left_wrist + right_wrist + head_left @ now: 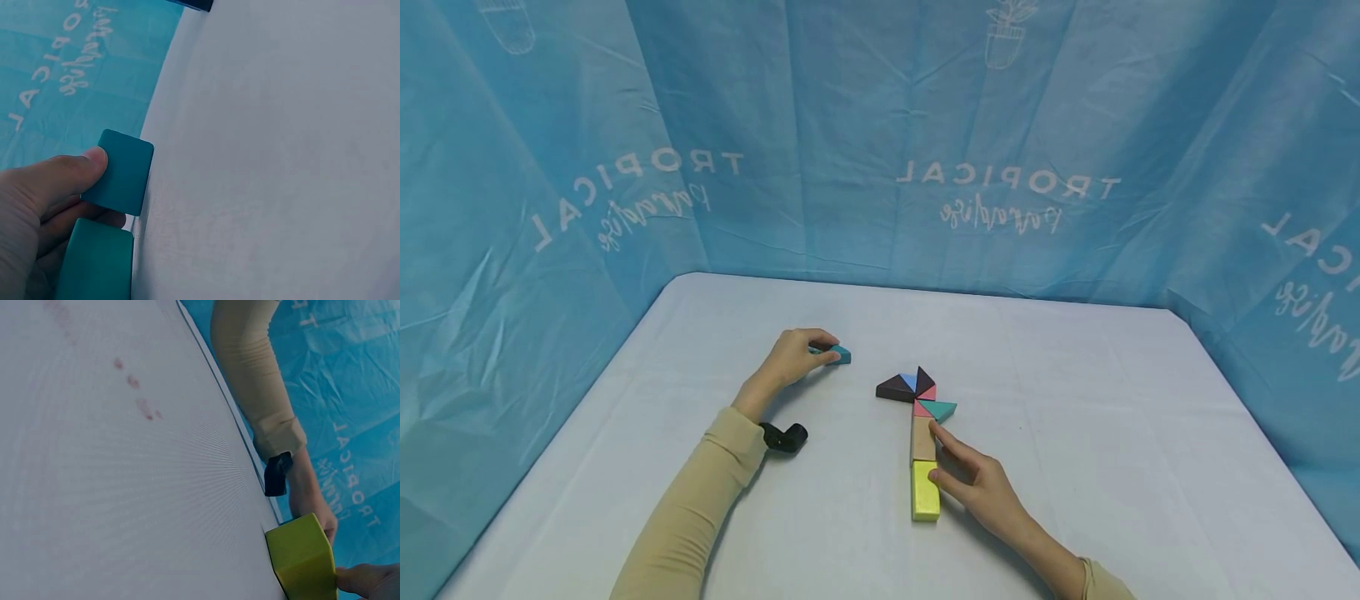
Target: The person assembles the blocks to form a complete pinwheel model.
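In the head view my left hand (793,357) pinches a teal wedge-shaped block (842,356) near the table's far left-centre. The left wrist view shows the thumb against a teal block face (124,172), with a greener block face (97,262) just below it; whether they belong to one block I cannot tell. My right hand (988,492) rests beside a column of blocks, its thumb touching the yellow block (926,492) and its forefinger at the tan block (923,439). Above these lie a green triangle (938,409), pink pieces (920,408), black triangles (897,389) and a blue piece (909,381).
A white-covered table (1112,433) carries the blocks. Blue printed curtains (850,125) surround its back and sides. A black wrist camera (786,437) sticks out from the left cuff, above the tabletop.
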A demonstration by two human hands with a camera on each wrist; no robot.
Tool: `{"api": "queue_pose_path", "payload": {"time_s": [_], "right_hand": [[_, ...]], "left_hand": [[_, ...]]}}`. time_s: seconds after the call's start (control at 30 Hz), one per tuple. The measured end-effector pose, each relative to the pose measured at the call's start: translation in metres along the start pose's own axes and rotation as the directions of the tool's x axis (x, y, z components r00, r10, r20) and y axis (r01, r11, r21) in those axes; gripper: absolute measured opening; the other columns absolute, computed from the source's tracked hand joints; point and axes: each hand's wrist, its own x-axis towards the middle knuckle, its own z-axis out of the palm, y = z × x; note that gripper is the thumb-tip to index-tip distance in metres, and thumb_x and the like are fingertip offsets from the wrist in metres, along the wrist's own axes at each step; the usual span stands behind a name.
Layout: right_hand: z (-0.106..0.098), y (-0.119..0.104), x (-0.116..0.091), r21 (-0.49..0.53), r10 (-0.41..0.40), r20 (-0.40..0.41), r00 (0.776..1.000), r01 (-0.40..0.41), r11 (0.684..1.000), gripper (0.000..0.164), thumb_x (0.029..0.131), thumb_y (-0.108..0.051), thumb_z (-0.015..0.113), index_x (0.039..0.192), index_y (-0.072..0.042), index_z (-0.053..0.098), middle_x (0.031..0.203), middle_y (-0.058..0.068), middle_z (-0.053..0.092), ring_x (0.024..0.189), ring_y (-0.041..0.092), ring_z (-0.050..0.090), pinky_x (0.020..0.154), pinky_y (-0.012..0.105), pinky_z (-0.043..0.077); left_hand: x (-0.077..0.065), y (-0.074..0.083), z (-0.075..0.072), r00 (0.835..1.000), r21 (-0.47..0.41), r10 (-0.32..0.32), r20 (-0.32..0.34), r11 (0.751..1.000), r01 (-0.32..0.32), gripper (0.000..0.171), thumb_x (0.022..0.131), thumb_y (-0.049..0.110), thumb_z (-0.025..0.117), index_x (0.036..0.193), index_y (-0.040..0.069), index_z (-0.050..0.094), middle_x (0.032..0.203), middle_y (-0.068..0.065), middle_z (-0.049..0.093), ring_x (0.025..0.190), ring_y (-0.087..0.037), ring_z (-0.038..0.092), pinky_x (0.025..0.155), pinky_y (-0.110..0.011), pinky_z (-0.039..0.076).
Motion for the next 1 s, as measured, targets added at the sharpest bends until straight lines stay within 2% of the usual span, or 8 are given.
{"api": "queue_pose_path", "payload": {"time_s": [0.33,0.53,0.8,1.0], "right_hand": [[0.0001,0.0013,-0.0002,-0.004,-0.019,0.004,1.000,0.019,1.000,0.057,0.087,-0.003,0.066,0.138,0.005,0.042,0.142,0.018,0.041,0.130,0.030,0.037,0.103,0.029,0.033],[-0.0001,0.0037,-0.0006,0.009,-0.040,-0.003,0.999,0.040,0.999,0.057,0.087,-0.002,0.066,0.138,0.006,0.042,0.141,0.019,0.041,0.130,0.032,0.037,0.103,0.026,0.033],[0.0002,0.0040,-0.0004,0.019,-0.043,0.001,0.999,0.043,0.999,0.057,0.086,-0.001,0.066,0.138,0.006,0.042,0.141,0.019,0.041,0.130,0.033,0.037,0.103,0.024,0.033],[-0.0006,0.0037,0.0006,0.014,-0.044,-0.003,0.999,0.044,0.999,0.057,0.086,0.000,0.066,0.137,0.006,0.043,0.141,0.020,0.041,0.130,0.032,0.038,0.102,0.023,0.033]], "left_hand": [[-0.0027,-0.0031,-0.0001,1.000,-0.034,-0.007,-0.012,0.999,0.007,0.035,0.087,0.028,0.070,0.112,0.004,0.067,0.104,-0.008,0.068,0.100,-0.025,0.061,0.090,-0.044,0.047],[-0.0020,-0.0033,0.0001,1.000,-0.033,0.012,-0.006,0.999,-0.012,0.029,0.088,0.025,0.068,0.110,0.006,0.068,0.104,-0.008,0.068,0.101,-0.024,0.061,0.091,-0.043,0.047],[-0.0019,-0.0029,0.0005,0.999,-0.038,0.027,0.033,0.999,-0.026,0.032,0.090,0.022,0.066,0.116,0.004,0.066,0.109,-0.011,0.066,0.104,-0.027,0.059,0.092,-0.043,0.046],[-0.0014,-0.0019,0.0016,0.999,-0.026,0.026,0.028,0.999,-0.025,0.029,0.090,0.023,0.067,0.112,0.005,0.067,0.106,-0.009,0.067,0.101,-0.025,0.060,0.089,-0.042,0.048]]}}
